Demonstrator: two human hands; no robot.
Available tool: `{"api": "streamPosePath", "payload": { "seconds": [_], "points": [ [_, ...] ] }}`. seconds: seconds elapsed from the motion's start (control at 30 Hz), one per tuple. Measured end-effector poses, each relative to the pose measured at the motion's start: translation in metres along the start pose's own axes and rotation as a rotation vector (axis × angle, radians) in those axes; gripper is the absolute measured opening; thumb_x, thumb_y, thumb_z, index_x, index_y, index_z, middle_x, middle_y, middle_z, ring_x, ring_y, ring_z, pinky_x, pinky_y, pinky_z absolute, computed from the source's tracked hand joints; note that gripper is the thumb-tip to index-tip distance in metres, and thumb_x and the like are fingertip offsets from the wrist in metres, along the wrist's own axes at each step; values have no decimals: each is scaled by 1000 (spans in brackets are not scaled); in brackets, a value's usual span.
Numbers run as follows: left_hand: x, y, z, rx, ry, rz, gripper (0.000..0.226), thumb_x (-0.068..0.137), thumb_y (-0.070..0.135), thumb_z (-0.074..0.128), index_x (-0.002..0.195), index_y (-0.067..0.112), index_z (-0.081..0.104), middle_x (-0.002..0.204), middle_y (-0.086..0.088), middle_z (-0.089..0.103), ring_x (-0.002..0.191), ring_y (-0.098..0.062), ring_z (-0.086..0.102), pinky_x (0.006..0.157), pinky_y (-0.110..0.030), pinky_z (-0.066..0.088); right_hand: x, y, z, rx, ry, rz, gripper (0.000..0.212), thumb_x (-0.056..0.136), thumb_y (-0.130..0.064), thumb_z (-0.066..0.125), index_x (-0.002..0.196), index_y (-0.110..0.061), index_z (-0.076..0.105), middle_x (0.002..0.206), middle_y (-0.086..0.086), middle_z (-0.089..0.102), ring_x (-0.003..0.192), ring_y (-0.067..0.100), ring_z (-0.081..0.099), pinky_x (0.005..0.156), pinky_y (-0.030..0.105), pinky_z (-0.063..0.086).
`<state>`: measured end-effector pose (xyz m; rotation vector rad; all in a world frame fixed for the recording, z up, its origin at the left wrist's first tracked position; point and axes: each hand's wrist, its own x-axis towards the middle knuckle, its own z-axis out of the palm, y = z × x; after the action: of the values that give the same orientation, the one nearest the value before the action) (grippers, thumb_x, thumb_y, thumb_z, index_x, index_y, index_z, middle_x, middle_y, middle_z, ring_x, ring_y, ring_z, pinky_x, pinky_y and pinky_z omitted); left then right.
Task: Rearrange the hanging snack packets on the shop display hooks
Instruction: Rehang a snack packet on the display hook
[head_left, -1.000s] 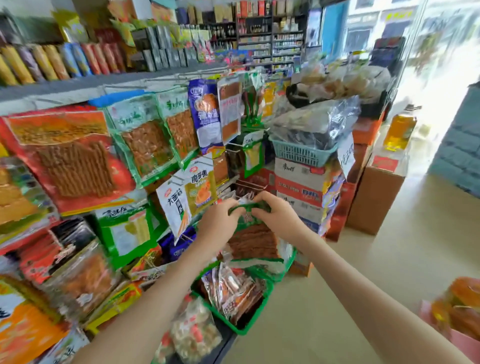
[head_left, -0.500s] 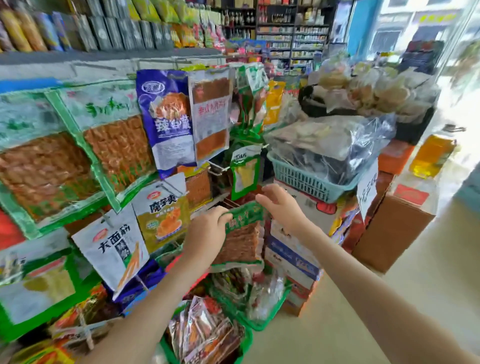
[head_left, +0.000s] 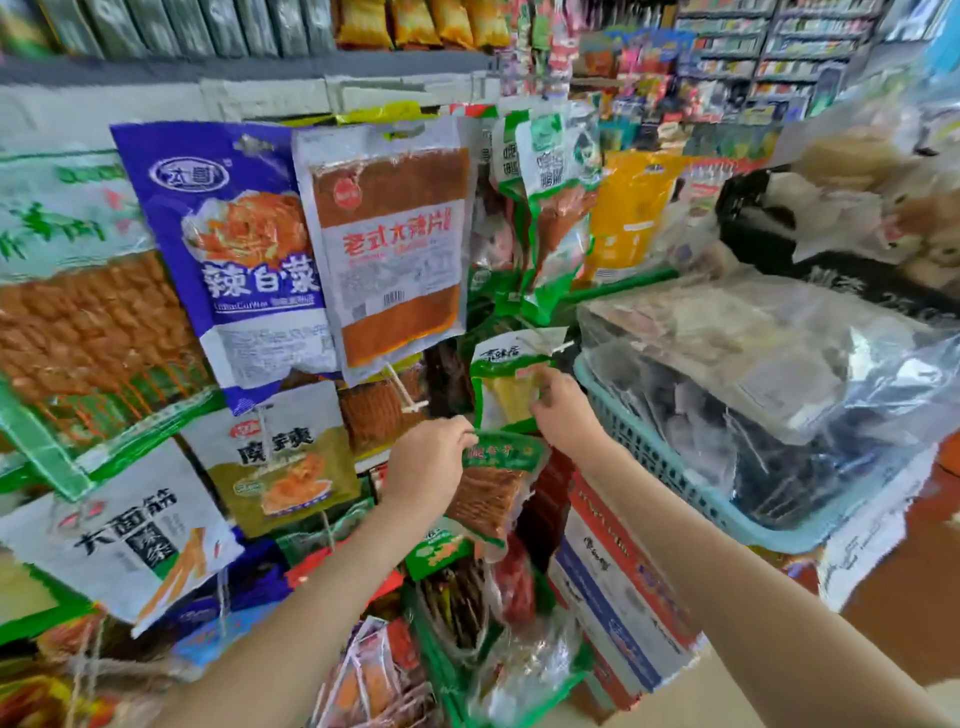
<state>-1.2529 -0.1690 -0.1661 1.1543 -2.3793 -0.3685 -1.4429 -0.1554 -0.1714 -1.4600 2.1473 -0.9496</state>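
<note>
My left hand (head_left: 427, 460) pinches the top left corner of a green-topped packet of brown spicy strips (head_left: 491, 486), which hangs below the hand in front of the display. My right hand (head_left: 562, 408) is just above it, fingers curled on the lower part of a green and yellow packet (head_left: 506, 387) that hangs from a white hook (head_left: 558, 347). An empty white hook (head_left: 410, 402) sticks out just left of my left hand. Above hang a blue cabbage packet (head_left: 234, 249) and a clear red-brown slice packet (head_left: 389, 244).
Hanging packets fill the display wall to the left. A light blue basket (head_left: 670, 467) full of plastic bags sits on stacked cartons (head_left: 613, 587) right of my hands. Green baskets (head_left: 441, 670) of snacks stand below. A black basket (head_left: 769, 234) of bagged food is at the back right.
Both hands have risen along the display with the brown strip packet. My right hand let go of its top and reached up to the green and yellow packet.
</note>
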Motion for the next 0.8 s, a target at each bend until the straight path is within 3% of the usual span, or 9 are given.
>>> {"api": "streamPosePath", "payload": {
  "seconds": [0.07, 0.13, 0.23, 0.37, 0.43, 0.53, 0.63, 0.73, 0.8],
  "points": [
    [10, 9, 13, 21, 2, -26, 22, 97, 18, 48, 100, 7, 67, 96, -8, 64, 92, -23, 58, 71, -31, 45, 22, 12, -2, 85, 28, 66, 48, 91, -9, 46, 138, -10, 34, 126, 10, 46, 98, 24, 53, 76, 30, 43],
    [20, 18, 22, 41, 27, -67, 22, 97, 17, 48, 98, 6, 67, 95, -9, 61, 94, -24, 56, 72, -30, 42, 38, 21, -4, 209, -9, 86, 49, 94, -7, 40, 141, -15, 28, 125, 8, 54, 89, 20, 56, 70, 29, 48],
    [29, 30, 32, 55, 55, -107, 23, 97, 15, 47, 100, 4, 67, 98, -10, 62, 97, -24, 56, 74, -29, 43, 55, 28, -7, 428, -82, 146, 53, 97, -1, 30, 137, -35, 28, 106, 2, 63, 74, 17, 57, 62, 25, 53],
    [38, 37, 37, 64, 50, -175, 24, 99, 16, 44, 103, 7, 65, 102, -7, 61, 99, -21, 56, 76, -32, 48, 74, 29, -1, 742, -94, 262, 55, 99, 2, 27, 145, -28, 26, 116, 23, 59, 63, 13, 53, 46, 18, 44],
    [41, 39, 38, 55, 42, -211, 24, 99, 19, 44, 104, 8, 65, 100, -7, 60, 97, -21, 56, 76, -31, 47, 80, 27, 2, 721, -97, 235, 60, 97, 5, 27, 147, -29, 22, 117, 16, 57, 62, 13, 53, 47, 20, 42],
    [40, 39, 37, 44, 24, -259, 23, 99, 19, 44, 103, 9, 65, 96, -6, 59, 94, -21, 55, 74, -33, 47, 90, 26, 4, 547, -47, 131, 69, 93, 4, 35, 145, -36, 18, 108, 12, 58, 76, 30, 58, 58, 35, 47],
    [43, 32, 33, 35, 39, -305, 24, 99, 20, 44, 103, 11, 65, 96, -5, 58, 92, -22, 55, 71, -34, 46, 101, 30, 7, 390, -64, 44, 60, 88, 3, 43, 139, -26, 33, 115, 15, 56, 88, 39, 60, 65, 47, 50],
    [47, 27, 29, 61, 41, -315, 26, 99, 24, 43, 104, 12, 65, 97, -4, 57, 91, -21, 55, 67, -31, 43, 85, 14, -13, 217, -33, 50, 25, 93, -3, 43, 119, -5, 44, 98, 14, 52, 75, 25, 49, 50, 25, 40],
    [46, 25, 27, 71, 29, -305, 26, 99, 25, 42, 104, 13, 65, 97, -4, 57, 91, -21, 55, 67, -31, 42, 80, 15, -16, 171, 2, 61, 21, 95, -3, 38, 113, -5, 47, 92, 10, 49, 67, 18, 44, 44, 23, 29]
  ]
}}
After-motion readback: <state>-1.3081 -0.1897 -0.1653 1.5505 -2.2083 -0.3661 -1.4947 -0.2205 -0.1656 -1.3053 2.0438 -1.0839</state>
